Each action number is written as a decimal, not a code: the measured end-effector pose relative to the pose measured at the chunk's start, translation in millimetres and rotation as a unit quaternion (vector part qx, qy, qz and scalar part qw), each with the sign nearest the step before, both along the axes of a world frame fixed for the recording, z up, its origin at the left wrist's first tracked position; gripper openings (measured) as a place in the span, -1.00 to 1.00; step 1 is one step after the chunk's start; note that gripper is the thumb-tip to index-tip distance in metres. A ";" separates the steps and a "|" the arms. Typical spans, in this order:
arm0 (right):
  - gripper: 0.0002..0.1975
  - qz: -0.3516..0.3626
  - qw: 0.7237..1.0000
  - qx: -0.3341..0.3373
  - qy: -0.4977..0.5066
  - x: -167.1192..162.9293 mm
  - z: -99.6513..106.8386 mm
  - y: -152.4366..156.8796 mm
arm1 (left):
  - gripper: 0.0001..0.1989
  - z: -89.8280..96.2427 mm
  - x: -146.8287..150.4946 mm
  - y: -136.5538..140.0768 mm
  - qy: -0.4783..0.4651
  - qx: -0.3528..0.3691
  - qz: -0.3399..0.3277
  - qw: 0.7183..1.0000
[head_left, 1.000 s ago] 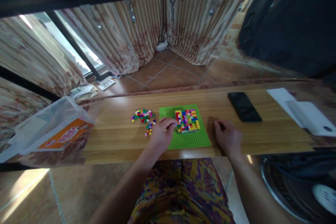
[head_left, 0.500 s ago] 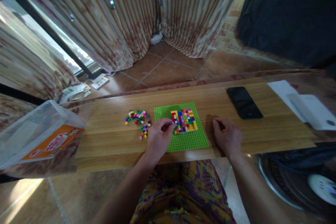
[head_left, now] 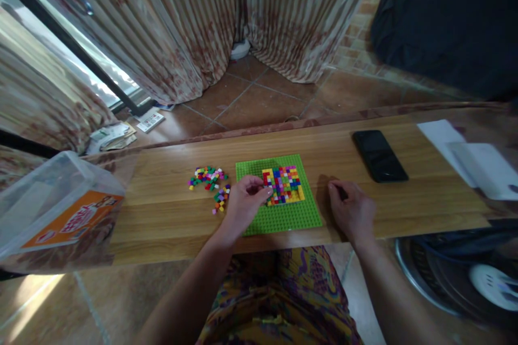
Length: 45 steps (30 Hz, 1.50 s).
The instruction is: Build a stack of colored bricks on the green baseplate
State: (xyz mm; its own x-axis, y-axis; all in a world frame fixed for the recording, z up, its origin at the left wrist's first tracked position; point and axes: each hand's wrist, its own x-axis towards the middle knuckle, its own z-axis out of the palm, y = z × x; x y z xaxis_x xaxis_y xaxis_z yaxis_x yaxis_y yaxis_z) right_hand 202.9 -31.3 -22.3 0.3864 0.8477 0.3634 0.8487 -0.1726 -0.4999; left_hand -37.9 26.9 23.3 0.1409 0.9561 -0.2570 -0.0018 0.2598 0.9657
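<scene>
My left hand (head_left: pixel 243 200) reaches over the green studded baseplate (head_left: pixel 289 223), thumb and index finger pinched at the left edge of a patch of small building blocks (head_left: pixel 285 186). Whatever is between those fingertips is too small to make out. The patch is roughly square, in many colours, with yellow along parts of its border. Right of the baseplate, my right hand (head_left: pixel 351 207) rests on the wooden board with its fingers curled closed, apart from the blocks. Loose blocks (head_left: pixel 208 177) lie in a pile left of the baseplate, with a smaller cluster (head_left: pixel 220 198) closer to my left hand.
A black phone (head_left: pixel 380 156) lies on the board beyond my right hand. Farther right are white paper (head_left: pixel 441 140) and a pale translucent case (head_left: pixel 488 170). At the left end stands a clear plastic tub (head_left: pixel 60 202) with an orange label. Curtains (head_left: pixel 194 38) hang behind.
My left thumb has straightened slightly and the left hand has shifted a little at the patch's left edge. The view has tilted slightly; my right hand stays in place.
</scene>
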 end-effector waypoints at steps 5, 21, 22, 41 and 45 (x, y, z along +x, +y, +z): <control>-0.69 -0.002 1.000 -0.008 0.007 0.2 -0.7 -0.7 | -0.66 3.6 3.2 1.7 -0.030 -0.032 -0.005 0.999; -0.60 -0.024 0.999 -0.027 -0.017 2.9 -5.3 2.7 | -0.80 -15.2 -2.3 -32.7 -0.032 0.075 0.008 0.997; -0.59 -0.022 0.999 -0.027 -0.019 2.6 -5.1 2.8 | -0.81 -16.0 -6.7 -40.1 -0.022 0.081 0.004 0.996; -0.67 0.033 0.995 -0.076 -0.055 10.2 -13.2 2.8 | -0.81 -15.5 -122.3 -93.1 0.390 0.148 0.074 0.906; -0.67 0.054 0.996 -0.044 -0.061 4.5 -15.0 -8.7 | -0.74 -7.7 -112.1 -80.2 0.430 0.159 0.055 0.887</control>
